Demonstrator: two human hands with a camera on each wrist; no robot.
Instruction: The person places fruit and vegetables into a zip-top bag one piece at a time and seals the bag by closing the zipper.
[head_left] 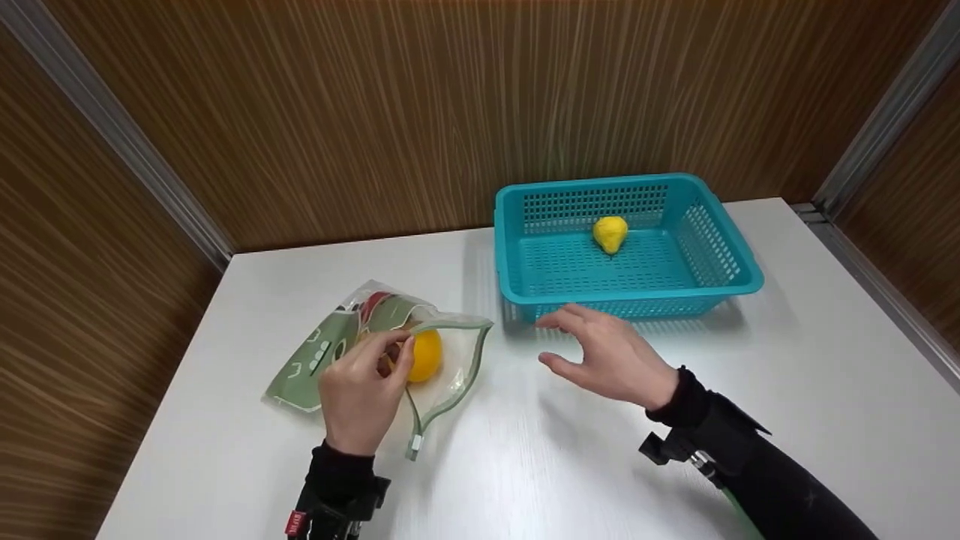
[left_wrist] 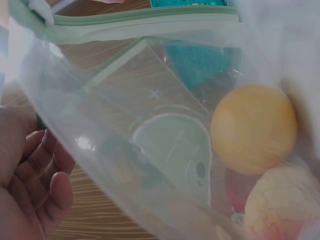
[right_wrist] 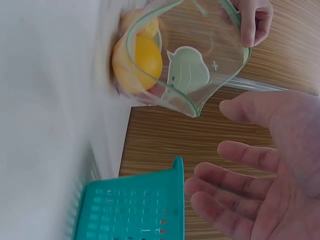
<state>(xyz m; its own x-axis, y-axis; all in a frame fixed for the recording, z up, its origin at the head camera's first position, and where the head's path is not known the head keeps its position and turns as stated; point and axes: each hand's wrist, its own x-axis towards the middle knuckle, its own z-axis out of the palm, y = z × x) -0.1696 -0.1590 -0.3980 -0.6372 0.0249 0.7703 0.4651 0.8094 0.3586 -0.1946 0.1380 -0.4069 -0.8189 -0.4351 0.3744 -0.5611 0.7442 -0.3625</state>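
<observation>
A clear zip bag [head_left: 461,379] with a green printed front and green zip edge lies on the table, its mouth spread wide toward the right. My left hand [head_left: 364,386] pinches the upper edge of the mouth between thumb and fingers. Inside the bag sits an orange ball-like fruit [head_left: 426,355]; the left wrist view shows a paler, reddish round fruit [left_wrist: 282,202] beside it. My right hand [head_left: 611,358] hovers between the bag and the basket, fingers spread and holding nothing. In the right wrist view its fingers [right_wrist: 230,182] are apart from both.
A turquoise perforated basket [head_left: 600,298] stands at the back right of the white table [head_left: 525,480]. In it lies a yellow pear-shaped fruit [head_left: 610,234]. Wood-grain panels [head_left: 360,127] close off the back and both sides.
</observation>
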